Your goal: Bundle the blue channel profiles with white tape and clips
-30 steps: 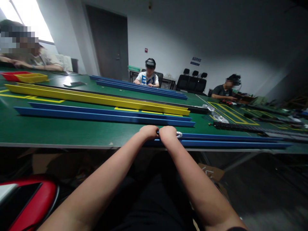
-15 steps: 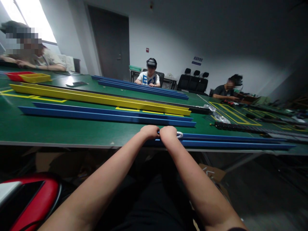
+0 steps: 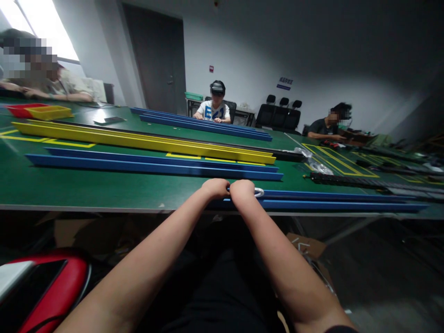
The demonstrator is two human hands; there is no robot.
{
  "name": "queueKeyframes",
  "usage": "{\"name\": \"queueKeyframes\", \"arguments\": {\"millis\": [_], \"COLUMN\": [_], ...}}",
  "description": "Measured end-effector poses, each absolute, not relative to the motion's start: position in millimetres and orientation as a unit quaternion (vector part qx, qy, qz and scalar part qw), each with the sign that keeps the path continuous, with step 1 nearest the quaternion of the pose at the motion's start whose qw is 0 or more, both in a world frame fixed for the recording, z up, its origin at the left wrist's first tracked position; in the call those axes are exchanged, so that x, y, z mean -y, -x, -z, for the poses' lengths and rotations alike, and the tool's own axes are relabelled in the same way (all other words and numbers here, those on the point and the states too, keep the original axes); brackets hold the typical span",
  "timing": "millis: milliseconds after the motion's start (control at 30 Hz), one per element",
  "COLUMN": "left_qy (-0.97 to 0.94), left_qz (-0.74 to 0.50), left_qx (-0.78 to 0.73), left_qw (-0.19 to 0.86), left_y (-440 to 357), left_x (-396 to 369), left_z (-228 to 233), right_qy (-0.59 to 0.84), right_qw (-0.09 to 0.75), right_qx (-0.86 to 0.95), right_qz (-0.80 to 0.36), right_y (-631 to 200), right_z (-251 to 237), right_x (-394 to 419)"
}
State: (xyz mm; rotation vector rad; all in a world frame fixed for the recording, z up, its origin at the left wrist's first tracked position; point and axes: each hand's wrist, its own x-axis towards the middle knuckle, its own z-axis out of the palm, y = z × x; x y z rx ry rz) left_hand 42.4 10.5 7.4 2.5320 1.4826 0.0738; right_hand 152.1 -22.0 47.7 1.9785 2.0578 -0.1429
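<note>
My left hand [image 3: 215,188] and my right hand [image 3: 242,189] are side by side at the table's near edge, over the left end of a blue channel strip [image 3: 333,205]. Both hands are closed, knuckles towards me, and the fingertips are hidden. A white ring [image 3: 259,192], like a roll of tape, sticks out from the right side of my right hand. A small dark bit shows between the hands, too small to name. What my left fingers pinch cannot be made out.
Another blue channel [image 3: 156,168] and a yellow channel [image 3: 145,143] lie farther back on the green table [image 3: 104,192]. Red [image 3: 22,110] and yellow trays [image 3: 50,112] stand at left. Black strips [image 3: 347,181] and clear plastic [image 3: 317,164] lie right. Several people sit around; a red stool [image 3: 69,286] is lower left.
The view has shifted very slightly. Both hands stay in the same place at the end of the blue channel, with no clear movement.
</note>
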Motion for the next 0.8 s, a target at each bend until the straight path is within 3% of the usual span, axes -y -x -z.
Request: {"name": "queueKeyframes", "arguments": {"millis": [800], "left_qy": [-0.858], "left_qz": [-0.024], "left_qx": [-0.500], "left_qw": [0.114], "left_y": [-44.5], "left_x": [-7.8], "left_z": [-13.0], "right_qy": [-0.689], "right_qw": [0.158], "right_qx": [-0.707], "right_qz": [0.029], "right_y": [-151.7], "right_z": [-53.1], "right_x": [25.8]}}
